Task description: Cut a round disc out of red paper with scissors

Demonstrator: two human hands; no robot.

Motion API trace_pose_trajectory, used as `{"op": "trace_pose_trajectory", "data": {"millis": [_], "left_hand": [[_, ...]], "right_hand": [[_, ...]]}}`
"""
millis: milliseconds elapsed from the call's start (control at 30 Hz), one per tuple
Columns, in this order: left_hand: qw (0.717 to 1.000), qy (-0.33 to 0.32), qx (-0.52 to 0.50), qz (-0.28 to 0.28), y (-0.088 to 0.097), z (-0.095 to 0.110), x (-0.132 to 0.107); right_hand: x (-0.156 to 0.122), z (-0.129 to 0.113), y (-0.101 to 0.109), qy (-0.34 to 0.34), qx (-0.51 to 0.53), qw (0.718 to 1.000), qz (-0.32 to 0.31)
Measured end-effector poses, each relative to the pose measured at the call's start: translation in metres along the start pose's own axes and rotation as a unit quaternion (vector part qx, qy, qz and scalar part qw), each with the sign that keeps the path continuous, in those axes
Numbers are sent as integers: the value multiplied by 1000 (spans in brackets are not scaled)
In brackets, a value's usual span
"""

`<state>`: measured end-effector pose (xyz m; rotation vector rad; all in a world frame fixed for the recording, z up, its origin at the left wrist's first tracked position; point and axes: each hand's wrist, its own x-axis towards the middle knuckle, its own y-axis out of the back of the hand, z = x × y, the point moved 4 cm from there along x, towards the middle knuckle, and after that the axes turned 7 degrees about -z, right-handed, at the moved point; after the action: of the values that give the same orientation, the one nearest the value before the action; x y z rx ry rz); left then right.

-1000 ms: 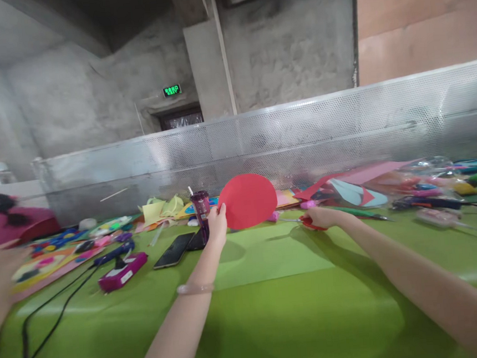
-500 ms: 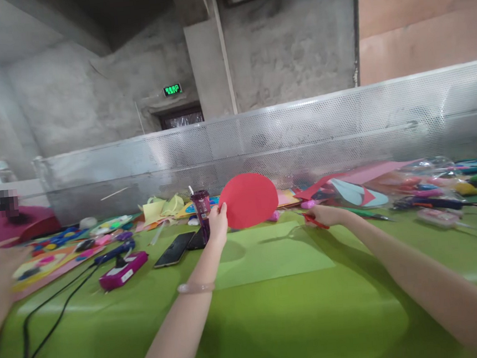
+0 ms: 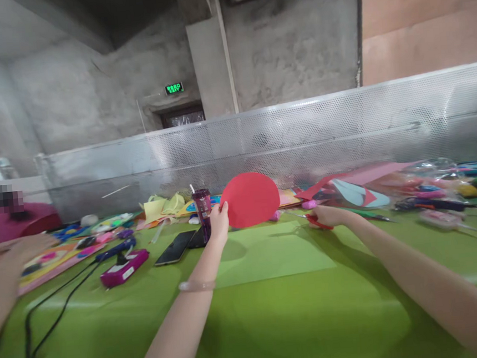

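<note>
My left hand [image 3: 219, 221] pinches the left edge of a round piece of red paper [image 3: 251, 199], held up so that its flat face is towards me. In my right hand [image 3: 324, 216] is a pair of scissors [image 3: 318, 223] with red handles, the blades pointing left and standing apart from the red disc. Beneath both hands a light green sheet of paper [image 3: 278, 253] lies flat on the table, with shadows on it. A dark purple cup [image 3: 203, 207] with a straw stands just behind my left hand.
Two phones, one a black phone [image 3: 175, 248], lie left of the green sheet. Further left are a purple power strip [image 3: 125, 268] with cables and another person's arm [image 3: 5, 277]. Coloured paper [image 3: 359, 192] and plastic-wrapped craft pieces line the back right, before a perforated metal panel [image 3: 322, 132].
My hands, the red disc and the scissors keep almost the same pose. The view has shifted slightly. At the far left, the other person's hand has moved right over the coloured craft pieces.
</note>
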<state>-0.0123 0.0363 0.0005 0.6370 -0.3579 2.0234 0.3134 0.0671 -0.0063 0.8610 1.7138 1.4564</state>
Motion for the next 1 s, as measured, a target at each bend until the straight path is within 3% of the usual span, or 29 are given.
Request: {"op": "trace_pose_trajectory", "data": {"millis": [267,533,767,1000], "left_hand": [[1000,2,-4,-8,-1,1,-1],[1000,10,-9,-4,-1,-1,0],[1000,-3,-14,-17,-2,-2,0],[1000,6,-13,-18,-2,0,-1]], "right_hand": [[-2,-18,3,-36,-33,999,-10],[-1,-2,1,-13,16,1000,-10],[-1,5,-3,30,134,989,-60],[1,3,0,44,95,994,-24]]}}
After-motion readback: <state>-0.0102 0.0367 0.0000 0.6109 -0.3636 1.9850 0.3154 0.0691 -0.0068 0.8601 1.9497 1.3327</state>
